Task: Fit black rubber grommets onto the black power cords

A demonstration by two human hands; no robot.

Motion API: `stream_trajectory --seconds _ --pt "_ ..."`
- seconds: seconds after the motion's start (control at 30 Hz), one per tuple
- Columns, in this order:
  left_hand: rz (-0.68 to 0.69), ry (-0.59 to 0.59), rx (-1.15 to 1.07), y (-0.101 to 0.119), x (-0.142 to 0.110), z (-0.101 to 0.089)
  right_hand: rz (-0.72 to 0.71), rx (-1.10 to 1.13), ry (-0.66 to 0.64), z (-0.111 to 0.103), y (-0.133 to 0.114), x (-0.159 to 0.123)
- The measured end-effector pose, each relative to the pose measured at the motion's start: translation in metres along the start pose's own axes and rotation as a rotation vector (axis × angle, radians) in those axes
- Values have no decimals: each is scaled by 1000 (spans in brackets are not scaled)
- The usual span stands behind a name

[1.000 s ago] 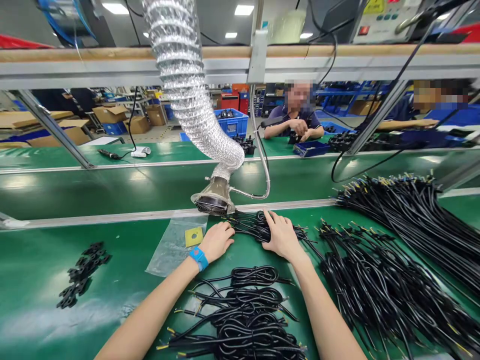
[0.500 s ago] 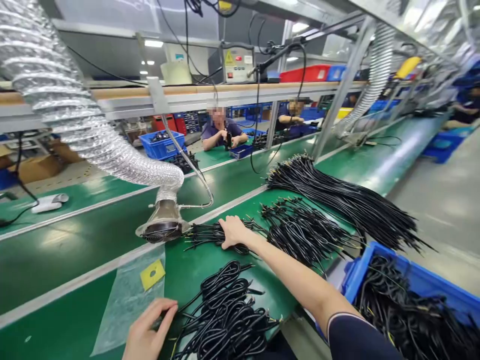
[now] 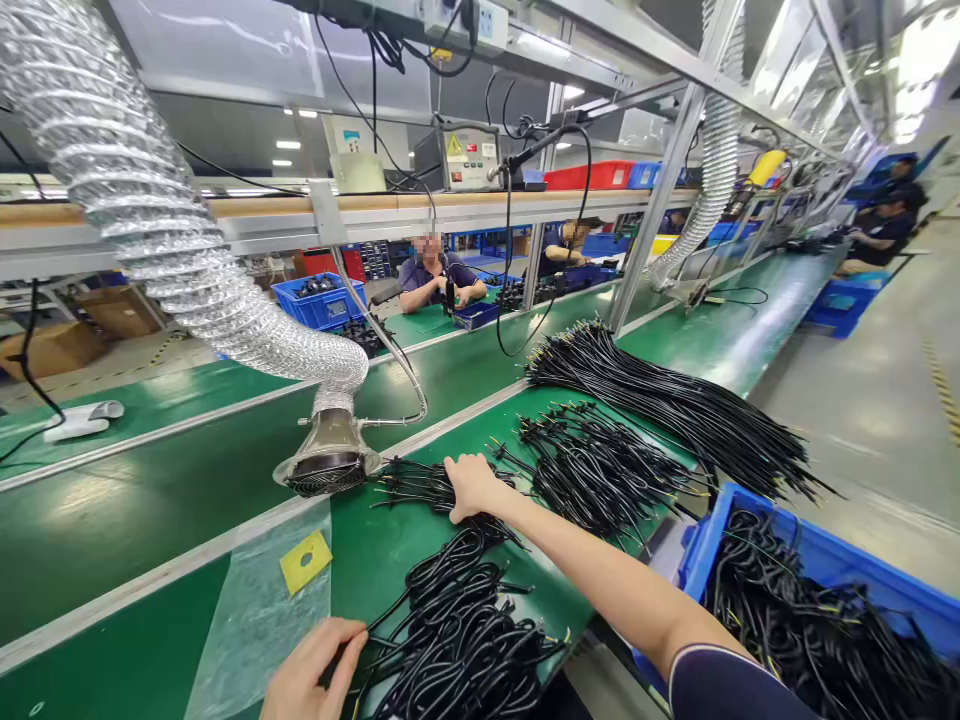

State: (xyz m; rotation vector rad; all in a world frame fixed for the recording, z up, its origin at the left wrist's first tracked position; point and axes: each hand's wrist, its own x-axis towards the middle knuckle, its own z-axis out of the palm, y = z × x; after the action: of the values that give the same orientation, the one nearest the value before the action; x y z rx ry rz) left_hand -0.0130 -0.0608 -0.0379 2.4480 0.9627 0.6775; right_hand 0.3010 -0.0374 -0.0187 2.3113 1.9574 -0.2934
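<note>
My left hand (image 3: 318,668) is closed in a pinch at the lower centre, thumb against forefinger. Between the fingertips is the end of a black cable, which runs into a pile of coiled black cables (image 3: 465,640) beside it. Farther forward, my right hand (image 3: 474,488) reaches over a small bundle of short black cables (image 3: 416,485) with its fingers curled down around them; the fingertips are partly hidden. Right of that hand lies a larger heap of black cables with stripped ends (image 3: 600,465).
A fume extractor nozzle (image 3: 328,455) hangs over the bench at left. A clear plastic bag (image 3: 255,620) bears a yellow square sponge (image 3: 306,562). Long straight cables (image 3: 675,405) lie at back right, above a blue bin (image 3: 847,575) of cables. Co-workers sit across the conveyor.
The view has shifted slightly. My left hand sits a little further right, still pinching the cable end. My right hand stays on the small bundle.
</note>
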Motion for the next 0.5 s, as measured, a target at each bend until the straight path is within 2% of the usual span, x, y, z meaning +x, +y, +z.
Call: stream_trajectory --seconds 0.1,0.27,0.5 --pt "34 5 15 3 0 -1 8 28 39 2 -1 -5" --pt "194 53 63 5 2 0 14 42 57 3 1 -13" --pt "286 69 161 6 4 2 34 35 -5 2 2 -11"
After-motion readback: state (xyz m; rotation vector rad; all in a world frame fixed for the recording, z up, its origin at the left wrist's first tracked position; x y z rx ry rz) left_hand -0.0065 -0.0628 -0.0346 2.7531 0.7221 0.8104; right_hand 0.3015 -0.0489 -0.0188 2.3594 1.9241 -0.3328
